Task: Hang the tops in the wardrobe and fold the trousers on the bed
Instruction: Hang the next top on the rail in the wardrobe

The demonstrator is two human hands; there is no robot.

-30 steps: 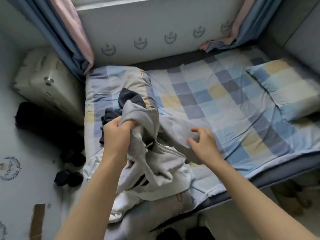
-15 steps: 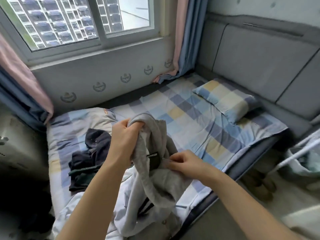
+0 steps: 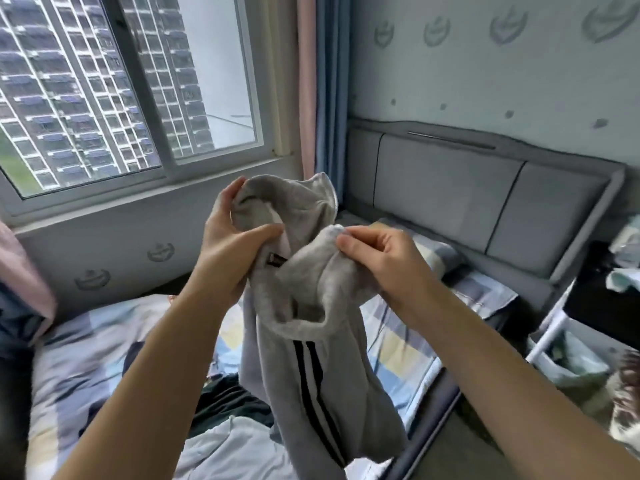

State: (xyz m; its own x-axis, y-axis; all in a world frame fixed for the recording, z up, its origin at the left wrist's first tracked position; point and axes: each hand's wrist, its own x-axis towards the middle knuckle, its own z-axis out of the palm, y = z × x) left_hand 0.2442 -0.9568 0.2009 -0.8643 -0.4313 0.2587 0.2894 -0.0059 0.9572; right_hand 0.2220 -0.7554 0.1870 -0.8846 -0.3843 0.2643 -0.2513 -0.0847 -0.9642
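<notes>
The grey garment [image 3: 311, 306] is soft, matt knit cloth — fleecy, with dark woven stripes. The bed [image 3: 408, 344] wears smooth checked cotton-like cloth; its headboard [image 3: 450, 195] is matt padded fabric. The window [image 3: 104, 81] is glossy glass.

A sliding window [image 3: 131, 91] fills the upper left and looks out on tall apartment blocks. A pink and blue curtain [image 3: 320, 81] hangs at its right edge. The wallpaper [image 3: 485, 57] is pale with faint wreath emblems and a few dark marks. A grey padded headboard [image 3: 450, 199] stands against it, with a checked pillow [image 3: 438, 252] lying just before it. At the far right stands a white rack [image 3: 550, 332].
</notes>
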